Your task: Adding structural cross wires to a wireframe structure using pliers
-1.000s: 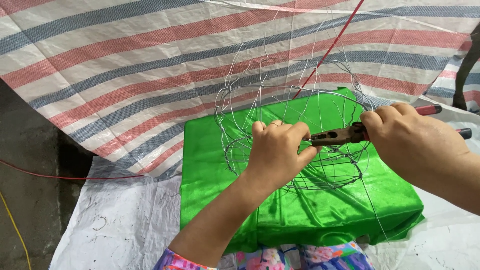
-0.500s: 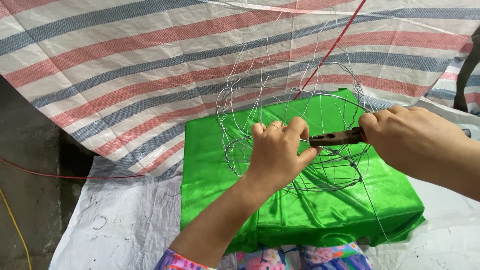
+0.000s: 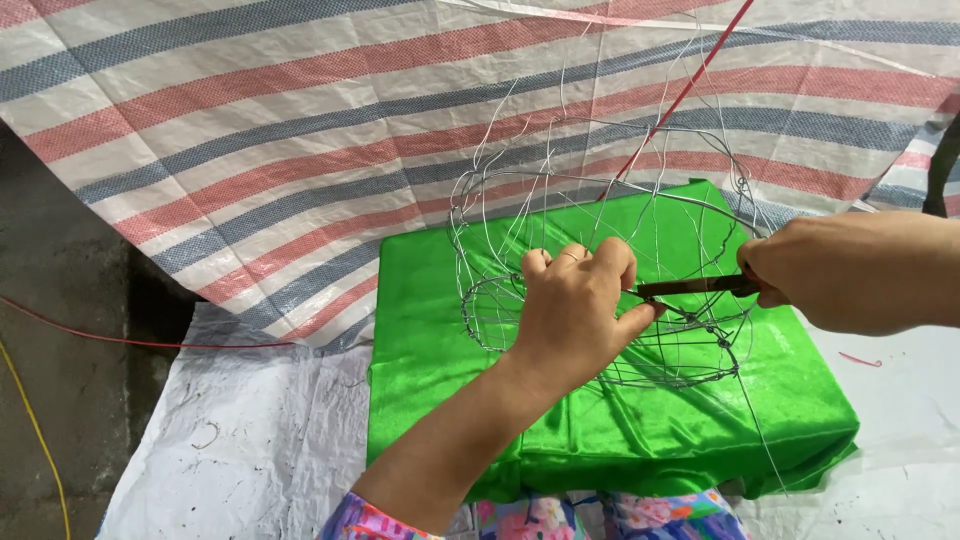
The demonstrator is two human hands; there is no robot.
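A thin silver wire frame (image 3: 500, 300), shaped like a basket with several hoops and ribs, stands on a box draped in shiny green cloth (image 3: 440, 390). My left hand (image 3: 575, 310) is closed around wires near the frame's middle. My right hand (image 3: 850, 270) grips dark pliers (image 3: 690, 287), whose jaws point left and meet the wire right by my left thumb and fingers. Loose wire ends stick up above the frame.
A red, blue and white striped tarp (image 3: 250, 130) hangs behind the box. A white woven sheet (image 3: 230, 440) covers the ground under it. A red cord (image 3: 690, 85) runs diagonally behind the frame, and bare concrete floor (image 3: 60, 400) with a yellow cable lies left.
The pliers' jaws have pushed left, close in against my left fingers. My left hand has kept its hold on the wire, and the frame has stayed in place.
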